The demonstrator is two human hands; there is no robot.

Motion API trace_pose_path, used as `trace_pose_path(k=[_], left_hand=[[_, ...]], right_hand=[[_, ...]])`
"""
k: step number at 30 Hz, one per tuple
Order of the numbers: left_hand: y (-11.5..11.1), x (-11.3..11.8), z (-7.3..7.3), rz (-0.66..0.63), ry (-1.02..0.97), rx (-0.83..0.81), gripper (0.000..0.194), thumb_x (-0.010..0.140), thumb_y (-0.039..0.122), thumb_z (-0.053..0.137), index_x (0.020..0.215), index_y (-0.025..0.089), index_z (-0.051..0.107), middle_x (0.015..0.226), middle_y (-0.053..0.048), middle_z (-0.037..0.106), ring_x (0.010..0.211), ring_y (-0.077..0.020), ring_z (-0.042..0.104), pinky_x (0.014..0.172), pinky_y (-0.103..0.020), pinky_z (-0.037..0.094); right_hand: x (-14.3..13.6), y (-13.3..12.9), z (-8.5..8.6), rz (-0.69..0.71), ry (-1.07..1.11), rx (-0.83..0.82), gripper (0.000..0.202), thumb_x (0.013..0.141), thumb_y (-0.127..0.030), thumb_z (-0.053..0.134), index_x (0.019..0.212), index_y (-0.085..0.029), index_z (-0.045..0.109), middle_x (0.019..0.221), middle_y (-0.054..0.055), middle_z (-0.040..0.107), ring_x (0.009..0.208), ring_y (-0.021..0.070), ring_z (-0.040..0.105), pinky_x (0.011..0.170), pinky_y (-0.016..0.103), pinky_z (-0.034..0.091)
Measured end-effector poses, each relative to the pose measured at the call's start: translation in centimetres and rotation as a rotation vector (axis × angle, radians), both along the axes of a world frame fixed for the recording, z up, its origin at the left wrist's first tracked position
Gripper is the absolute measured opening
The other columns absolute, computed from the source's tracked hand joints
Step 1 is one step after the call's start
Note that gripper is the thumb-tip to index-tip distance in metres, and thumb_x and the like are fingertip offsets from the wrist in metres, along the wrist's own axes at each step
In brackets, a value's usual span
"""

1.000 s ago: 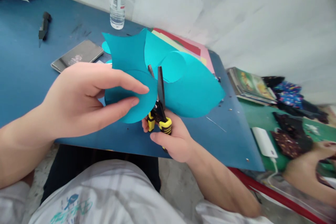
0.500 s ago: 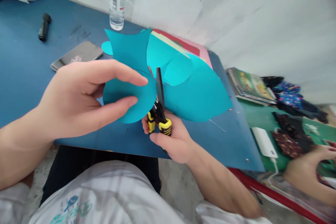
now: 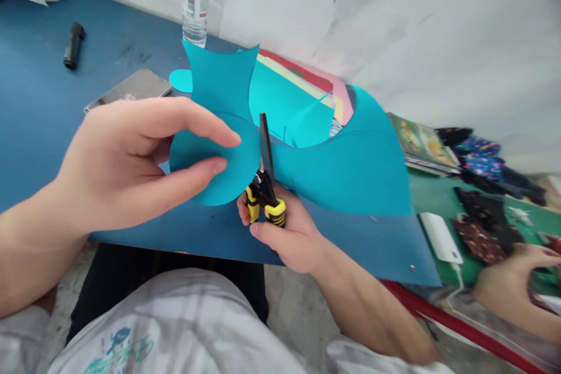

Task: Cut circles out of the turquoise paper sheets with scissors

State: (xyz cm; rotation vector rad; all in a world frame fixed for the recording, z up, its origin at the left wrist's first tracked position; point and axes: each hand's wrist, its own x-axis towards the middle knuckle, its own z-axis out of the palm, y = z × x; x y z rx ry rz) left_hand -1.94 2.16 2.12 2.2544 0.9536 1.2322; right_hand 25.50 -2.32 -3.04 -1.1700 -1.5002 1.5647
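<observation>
My left hand (image 3: 144, 169) pinches a turquoise paper (image 3: 223, 79) at its rounded lower left part, thumb and forefinger on the near face. The paper has curved cut edges and stretches right past the scissors. Black and yellow scissors (image 3: 265, 187) are in my right hand (image 3: 293, 231), blades pointing up against the paper between its left and right parts. A small turquoise piece (image 3: 181, 80) lies behind the held paper on the blue table (image 3: 35, 128).
A phone (image 3: 131, 89), a black cylinder (image 3: 74, 45) and a water bottle (image 3: 195, 9) stand or lie at the back left. Coloured sheets (image 3: 307, 73) lie behind. At right are books (image 3: 421, 140), a white power bank (image 3: 441, 238) and another person's hand (image 3: 517, 280).
The right part of the held turquoise paper has swung up and to the right, showing more of the sheets behind. Its upper left part has shifted slightly right. Both hands have barely moved.
</observation>
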Motion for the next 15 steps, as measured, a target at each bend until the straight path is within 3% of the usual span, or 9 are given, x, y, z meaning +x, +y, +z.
trace_pose_path(k=[4,7,9,15], left_hand=[[-0.4,0.2,0.2,0.098,-0.015,-0.024,0.019,0.106,0.044,0.084,0.120,0.034,0.090,0.057,0.004,0.044,0.054,-0.0131,0.040,0.041,-0.028,0.018],[-0.2,0.0,0.1,0.024,0.015,-0.005,0.021,0.110,0.050,0.080,0.123,0.036,0.088,0.079,-0.001,0.068,0.055,-0.0114,0.039,0.039,-0.029,0.014],[0.1,-0.3,-0.1,0.004,0.037,0.012,0.022,0.113,0.052,0.077,0.126,0.037,0.086,0.090,-0.001,0.075,0.055,-0.0103,0.039,0.038,-0.029,0.014],[0.7,-0.1,-0.4,-0.005,0.020,0.029,0.017,0.112,0.047,0.079,0.122,0.036,0.088,0.064,0.004,0.056,0.048,-0.0098,0.034,0.038,-0.028,0.020]], right_hand=[[0.0,0.1,0.1,-0.004,-0.002,-0.013,0.022,0.074,-0.015,0.081,0.090,-0.027,0.072,0.084,-0.002,0.072,0.078,0.0214,0.068,0.072,0.036,0.061],[0.0,0.1,0.0,0.005,0.011,-0.006,0.021,0.073,-0.014,0.081,0.087,-0.026,0.072,0.083,-0.003,0.071,0.075,0.0200,0.066,0.070,0.035,0.060],[0.0,0.0,0.0,0.004,0.016,-0.004,0.021,0.073,-0.013,0.081,0.088,-0.026,0.073,0.083,-0.003,0.071,0.074,0.0195,0.066,0.069,0.034,0.059],[0.2,-0.1,-0.3,0.017,0.049,-0.006,0.022,0.077,-0.012,0.082,0.092,-0.026,0.074,0.085,-0.002,0.073,0.077,0.0200,0.067,0.073,0.035,0.060]])
